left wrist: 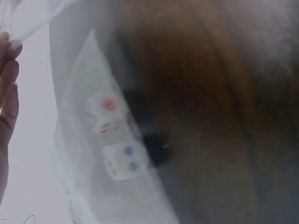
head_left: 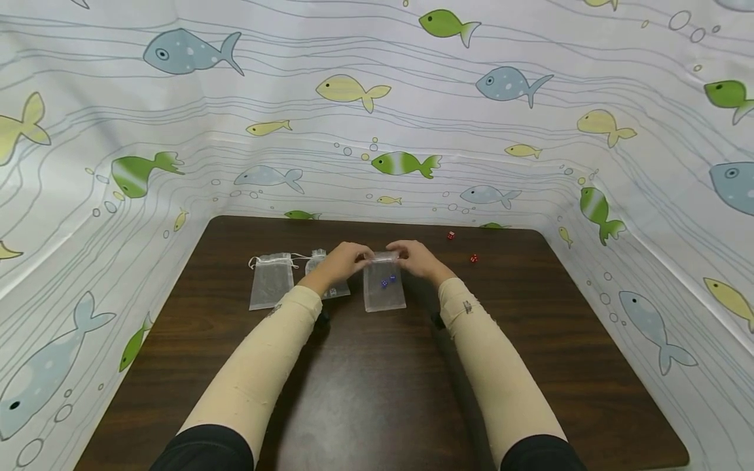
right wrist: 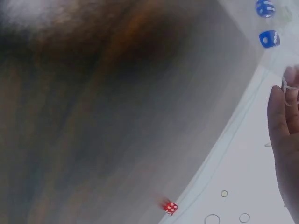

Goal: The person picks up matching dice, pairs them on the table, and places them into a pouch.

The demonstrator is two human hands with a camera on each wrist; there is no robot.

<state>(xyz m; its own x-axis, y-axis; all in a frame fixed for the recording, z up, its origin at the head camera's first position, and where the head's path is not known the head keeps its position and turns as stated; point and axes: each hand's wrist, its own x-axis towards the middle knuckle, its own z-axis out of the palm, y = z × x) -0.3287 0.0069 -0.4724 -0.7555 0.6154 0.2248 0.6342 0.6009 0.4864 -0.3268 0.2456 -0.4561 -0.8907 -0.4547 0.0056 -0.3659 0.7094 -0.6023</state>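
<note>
A sheer white pouch (head_left: 384,299) lies in the middle of the dark table with two blue dice (head_left: 385,283) inside it. My left hand (head_left: 343,261) pinches its top left corner. The top right corner is pinched by my right hand (head_left: 418,259), where a white drawstring (right wrist: 290,87) shows at the fingertips. Partly under my left hand lies a second sheer pouch (head_left: 336,292); up close in the left wrist view it holds white dice (left wrist: 125,159) with red and blue pips. Further left is a third sheer pouch (head_left: 271,291), lying flat with its white cord at the top.
Two red dice lie apart at the back right: one red die (head_left: 450,235) close to the rear edge, another red die (head_left: 474,258) a little nearer. A fish-patterned white curtain (head_left: 330,144) rises behind and along both sides of the table (head_left: 365,386).
</note>
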